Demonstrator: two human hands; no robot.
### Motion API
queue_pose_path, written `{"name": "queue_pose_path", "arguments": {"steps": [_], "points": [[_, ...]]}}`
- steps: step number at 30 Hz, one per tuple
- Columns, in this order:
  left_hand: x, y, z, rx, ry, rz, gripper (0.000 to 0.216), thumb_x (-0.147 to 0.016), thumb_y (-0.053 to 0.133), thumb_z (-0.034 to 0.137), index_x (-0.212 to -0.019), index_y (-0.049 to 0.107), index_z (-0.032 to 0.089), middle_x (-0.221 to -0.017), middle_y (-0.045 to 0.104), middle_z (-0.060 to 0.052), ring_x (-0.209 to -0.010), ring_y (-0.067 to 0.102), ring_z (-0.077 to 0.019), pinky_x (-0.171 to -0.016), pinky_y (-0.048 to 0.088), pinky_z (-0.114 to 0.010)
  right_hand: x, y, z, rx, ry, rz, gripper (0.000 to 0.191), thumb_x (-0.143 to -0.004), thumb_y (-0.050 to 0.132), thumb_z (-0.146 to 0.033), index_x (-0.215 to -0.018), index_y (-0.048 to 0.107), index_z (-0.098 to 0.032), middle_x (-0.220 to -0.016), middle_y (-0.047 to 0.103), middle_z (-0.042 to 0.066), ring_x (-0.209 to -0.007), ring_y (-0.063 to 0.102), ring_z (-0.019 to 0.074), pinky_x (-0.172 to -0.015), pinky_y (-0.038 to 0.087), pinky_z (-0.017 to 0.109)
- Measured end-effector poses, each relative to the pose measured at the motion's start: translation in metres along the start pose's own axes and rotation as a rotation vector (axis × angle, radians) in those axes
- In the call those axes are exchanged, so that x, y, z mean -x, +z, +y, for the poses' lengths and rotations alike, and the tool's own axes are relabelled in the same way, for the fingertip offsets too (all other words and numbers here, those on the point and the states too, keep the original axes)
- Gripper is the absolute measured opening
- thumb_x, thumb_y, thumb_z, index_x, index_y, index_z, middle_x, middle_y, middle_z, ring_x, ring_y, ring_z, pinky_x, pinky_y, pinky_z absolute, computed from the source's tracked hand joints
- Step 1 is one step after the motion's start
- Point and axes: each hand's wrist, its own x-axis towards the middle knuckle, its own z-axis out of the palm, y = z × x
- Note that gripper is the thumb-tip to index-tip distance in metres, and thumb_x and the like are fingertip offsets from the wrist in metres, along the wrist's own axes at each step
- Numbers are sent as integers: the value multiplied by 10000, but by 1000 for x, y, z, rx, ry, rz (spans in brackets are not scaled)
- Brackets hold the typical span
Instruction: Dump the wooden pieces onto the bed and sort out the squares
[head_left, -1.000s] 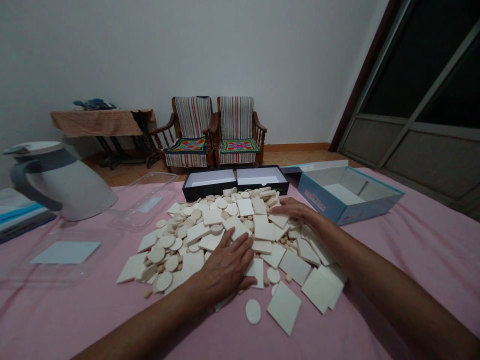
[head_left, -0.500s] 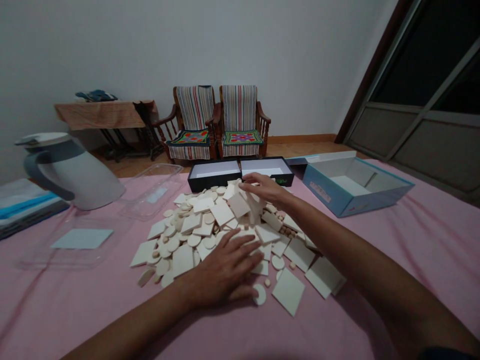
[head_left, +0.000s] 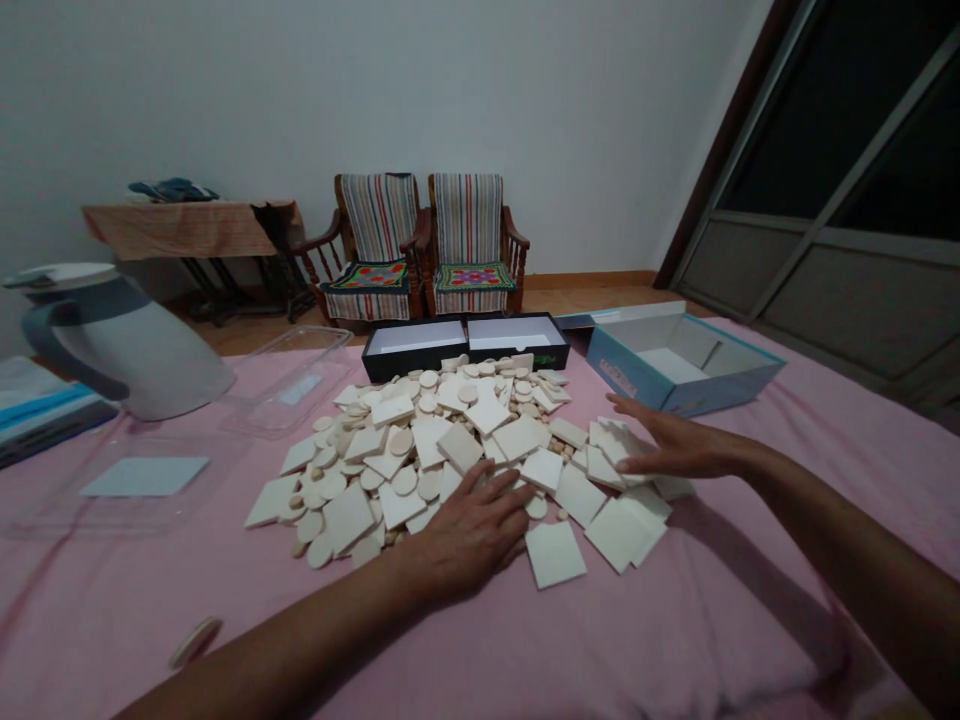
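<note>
Heap of pale wooden pieces (head_left: 430,442) on a pink cloth (head_left: 637,640): squares, discs and small nubs jumbled together, spread wide and mounded toward the far middle. Most of it lies ahead of the left hand (head_left: 469,530) and to its left; the right-hand fringe reaches under the right hand (head_left: 671,442).

Left hand: palm down at the heap's near edge, fingers slightly parted and extended over the squares. No piece seen gripped; underside of the palm hidden. Right hand: fingers stretched out, thumb well apart from them, over the overlapping squares at the right edge. Nothing visibly pinched; whether thumb or fingers press on a piece, cannot tell.

One loose square (head_left: 555,555) lies flat just right of the left hand, on the near side of the heap. A lone disc (head_left: 195,643), tilted, sits well apart at near left, beside the left forearm. Black two-part box (head_left: 416,360) stands just behind the heap; blue open box (head_left: 679,385) beyond the right hand.
</note>
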Motion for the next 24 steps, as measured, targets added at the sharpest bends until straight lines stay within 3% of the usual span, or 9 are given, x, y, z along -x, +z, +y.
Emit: {"name": "queue_pose_path", "arguments": {"steps": [3, 7, 14, 20, 24], "points": [[0, -1, 0, 10, -51, 78, 202, -972, 435, 307, -1045, 589, 199, -1286, 596, -45, -1273, 449, -228, -1114, 214, -443, 25, 9, 18, 41, 21, -97, 1216, -612, 707, -596, -1525, 101, -68, -1561, 163, 211, -1412, 247, 359, -1140, 252, 478], [3, -7, 5, 72, 47, 95, 467, -903, 492, 547, -1180, 548, 176, -1316, 576, -111, -1273, 452, -260, -1117, 224, -455, 24, 36, 23, 92, 25, -47, 1216, -622, 680, -602, -1530, 66, -76, -1548, 208, 216, -1387, 288, 390, -1108, 288, 503], [7, -1, 10, 48, 228, 86, 450, -941, 421, 531, -1098, 585, 142, -1291, 592, -119, -1265, 453, -250, -1134, 215, -450, -20, 71, 18, 187, -49, 145, 1071, -616, 665, -539, -1507, 242, -121, -1484, 372, 205, -1321, 373, 417, -1058, 308, 525], [5, -1, 12, 97, 225, 77, 524, -914, 436, 577, -1167, 551, 132, -1215, 619, -131, -1179, 499, -252, -1051, 310, -422, -40, 66, 6, 96, -243, 134, 892, -617, 684, -382, -1422, 391, -133, -1381, 492, 186, -1232, 460, 351, -1048, 320, 472], [1, -8, 21, 140, 185, 2, 601, -889, 432, 624, -1249, 497, 147, -1234, 592, -145, -1157, 508, -272, -1003, 337, -422, -38, 60, -8, -6, -217, 182, 719, -609, 637, -262, -1302, 489, -144, -1274, 547, 163, -1158, 500, 305, -983, 392, 420]]}}
